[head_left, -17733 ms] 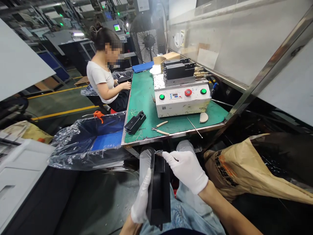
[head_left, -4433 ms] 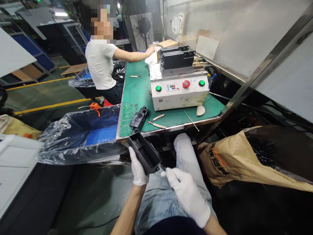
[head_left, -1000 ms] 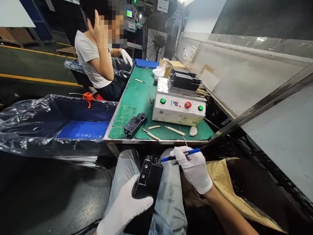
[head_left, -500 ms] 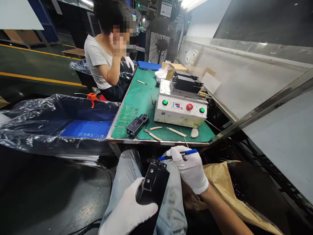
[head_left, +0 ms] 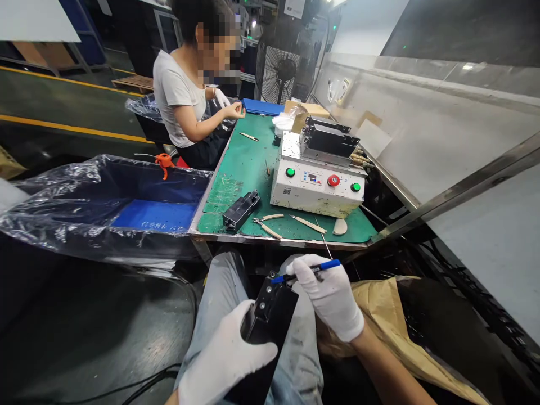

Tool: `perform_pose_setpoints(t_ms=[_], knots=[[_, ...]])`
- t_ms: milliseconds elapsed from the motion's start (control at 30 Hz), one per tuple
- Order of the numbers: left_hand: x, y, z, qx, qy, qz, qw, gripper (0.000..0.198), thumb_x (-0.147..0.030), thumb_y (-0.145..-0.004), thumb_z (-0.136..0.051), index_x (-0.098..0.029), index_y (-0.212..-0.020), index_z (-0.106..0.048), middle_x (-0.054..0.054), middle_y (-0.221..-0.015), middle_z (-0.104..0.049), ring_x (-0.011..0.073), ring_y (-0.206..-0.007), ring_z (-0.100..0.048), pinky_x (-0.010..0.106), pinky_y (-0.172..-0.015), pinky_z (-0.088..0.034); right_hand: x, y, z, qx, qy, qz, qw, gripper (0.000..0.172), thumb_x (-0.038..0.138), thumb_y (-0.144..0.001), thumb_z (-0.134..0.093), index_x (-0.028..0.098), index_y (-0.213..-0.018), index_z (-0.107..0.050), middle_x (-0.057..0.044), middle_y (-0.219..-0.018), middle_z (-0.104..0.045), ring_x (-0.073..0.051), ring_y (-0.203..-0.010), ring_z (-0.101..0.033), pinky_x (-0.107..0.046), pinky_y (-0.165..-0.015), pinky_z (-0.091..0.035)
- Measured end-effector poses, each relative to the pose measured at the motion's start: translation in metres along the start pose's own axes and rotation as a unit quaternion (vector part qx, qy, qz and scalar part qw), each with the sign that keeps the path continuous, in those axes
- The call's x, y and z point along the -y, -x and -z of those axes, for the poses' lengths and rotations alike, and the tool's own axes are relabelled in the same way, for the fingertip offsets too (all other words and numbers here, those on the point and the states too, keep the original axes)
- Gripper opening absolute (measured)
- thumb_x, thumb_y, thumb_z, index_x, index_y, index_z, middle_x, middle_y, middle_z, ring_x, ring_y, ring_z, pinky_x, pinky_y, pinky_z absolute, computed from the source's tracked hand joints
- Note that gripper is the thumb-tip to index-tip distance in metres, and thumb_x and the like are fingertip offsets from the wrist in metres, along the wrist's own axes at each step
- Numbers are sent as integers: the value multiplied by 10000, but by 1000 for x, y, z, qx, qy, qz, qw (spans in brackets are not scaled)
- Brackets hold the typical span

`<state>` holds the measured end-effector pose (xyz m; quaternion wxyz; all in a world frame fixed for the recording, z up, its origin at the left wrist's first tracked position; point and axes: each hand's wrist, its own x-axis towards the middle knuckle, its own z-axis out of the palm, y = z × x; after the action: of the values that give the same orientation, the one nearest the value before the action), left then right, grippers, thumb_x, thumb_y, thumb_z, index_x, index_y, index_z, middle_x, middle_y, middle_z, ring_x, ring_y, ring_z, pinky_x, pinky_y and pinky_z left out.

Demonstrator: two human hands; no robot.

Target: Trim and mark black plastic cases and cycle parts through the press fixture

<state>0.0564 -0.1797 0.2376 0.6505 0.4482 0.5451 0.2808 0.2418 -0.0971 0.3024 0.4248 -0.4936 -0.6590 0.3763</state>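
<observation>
Gripped in my white-gloved left hand [head_left: 230, 354] is a long black plastic housing [head_left: 274, 320], tilted over my lap with its screwed end pointing up and away. Two round metal screw heads show near that end. My right hand [head_left: 329, 295], also gloved, is closed round a blue marker pen [head_left: 307, 270]. The pen's tip meets the upper end of the housing or hovers just over it; I cannot tell which. The lower part of the housing is hidden by my left hand and the frame's edge.
On the green-topped bench [head_left: 257, 152] lie a second black housing [head_left: 241, 211], nippers [head_left: 272, 225], a knife [head_left: 307, 224] and a white push-button machine [head_left: 316, 188] bearing black parts. A plastic-lined bin [head_left: 101, 242] with an orange air gun [head_left: 164, 163] stands left. A co-worker [head_left: 181, 101] sits beyond.
The pen tip has come closer to the housing's end. My view has shifted a little. The co-worker's raised hand has dropped from the face to the bench edge.
</observation>
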Motion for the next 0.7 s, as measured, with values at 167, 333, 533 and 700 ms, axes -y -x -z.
perform_pose_setpoints(t_ms=[167, 333, 533, 700], knots=[[6, -3, 1, 11, 17, -28, 999, 431, -325, -705, -763, -176, -1087, -630, 32, -974, -696, 214, -864, -584, 326, -801, -480, 4, 8, -5, 26, 25, 20, 999, 344, 448, -974, -628, 231, -730, -735, -34, -702, -767, -177, -623, -733, -251, -590, -601], [11, -4, 0, 2, 9, -26, 1000, 374, -287, -721, -753, -178, -1061, -639, 10, -945, -680, 194, -850, -561, 317, -792, -467, -2, 8, -6, 22, 79, 46, 996, 337, 411, -990, -599, 234, -734, -729, -27, -695, -757, -171, -619, -718, -254, -595, -580], [1, -5, -1, -1, 26, -5, 1000, 394, -281, -705, -735, -156, -1065, -635, 28, -949, -696, 210, -873, -575, 329, -789, -469, -6, 11, -5, -9, 101, 77, 992, 315, 368, -993, -601, 233, -729, -709, -29, -687, -746, -173, -610, -709, -273, -592, -568], [1, -8, 0, -3, 31, -18, 999, 438, -326, -713, -754, -148, -1094, -631, 67, -993, -712, 254, -933, -612, 364, -835, -485, -1, 18, -2, -20, 71, 79, 994, 252, 354, -969, -662, 239, -758, -740, -25, -719, -762, -184, -648, -726, -286, -631, -597]])
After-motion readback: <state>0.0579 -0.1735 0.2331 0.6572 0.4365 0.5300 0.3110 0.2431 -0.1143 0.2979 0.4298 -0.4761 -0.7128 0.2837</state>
